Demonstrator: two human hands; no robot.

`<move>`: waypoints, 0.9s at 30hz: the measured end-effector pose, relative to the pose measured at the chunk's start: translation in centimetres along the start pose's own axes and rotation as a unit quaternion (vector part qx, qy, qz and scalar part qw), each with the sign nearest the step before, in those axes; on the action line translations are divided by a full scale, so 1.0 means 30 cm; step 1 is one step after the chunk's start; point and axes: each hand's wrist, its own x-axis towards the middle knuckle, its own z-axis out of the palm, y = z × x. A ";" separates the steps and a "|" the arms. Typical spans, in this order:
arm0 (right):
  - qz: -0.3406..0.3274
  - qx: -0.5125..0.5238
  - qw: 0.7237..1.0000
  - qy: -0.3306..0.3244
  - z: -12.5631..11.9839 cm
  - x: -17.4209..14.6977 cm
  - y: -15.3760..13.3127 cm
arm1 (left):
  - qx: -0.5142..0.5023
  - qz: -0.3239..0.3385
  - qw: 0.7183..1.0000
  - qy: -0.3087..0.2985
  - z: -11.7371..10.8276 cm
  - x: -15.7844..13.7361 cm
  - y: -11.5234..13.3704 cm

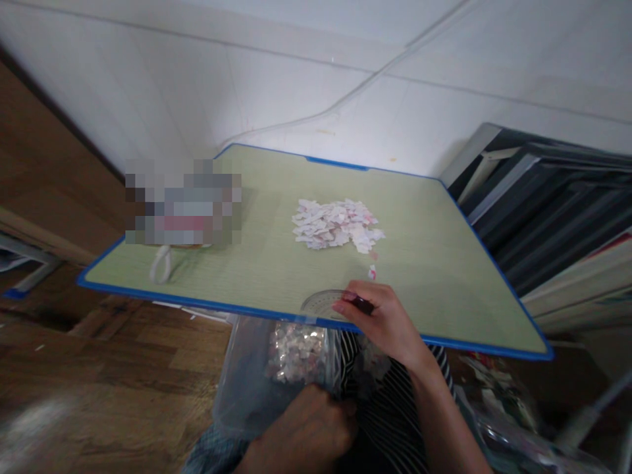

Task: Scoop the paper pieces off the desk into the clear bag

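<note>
A heap of torn white and pinkish paper scraps (333,224) lies on the pale green board table (257,263), with a stray scrap (372,271) closer to the front. My right hand (385,319) is at the front edge, thumb and fingers closed on a clear half-round protractor (320,303). Something dark red shows in its grip; I cannot tell what. Below the edge, my left hand (313,421) is curled into a fist beside a clear plastic tub (241,375); its fingertips are hidden. Inside the tub is a shiny clear bag of similar scraps (296,349).
A blurred-out item (182,207) stands at the table's left, with a white loop (160,264) below it. Dark flat panels (553,197) lean at the right. A white wall (320,79) with a cable rises behind. Bagged clutter (508,421) lies at lower right.
</note>
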 end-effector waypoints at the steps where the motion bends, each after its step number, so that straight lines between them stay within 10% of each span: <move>1: -0.003 -0.001 1.000 -0.002 0.000 -0.001 0.000 | 0.000 0.000 1.000 -0.001 0.001 0.000 -0.001; 27: -0.008 0.028 0.999 0.036 -0.034 -0.015 0.000 | 0.005 -0.004 0.999 -0.037 -0.019 0.005 0.003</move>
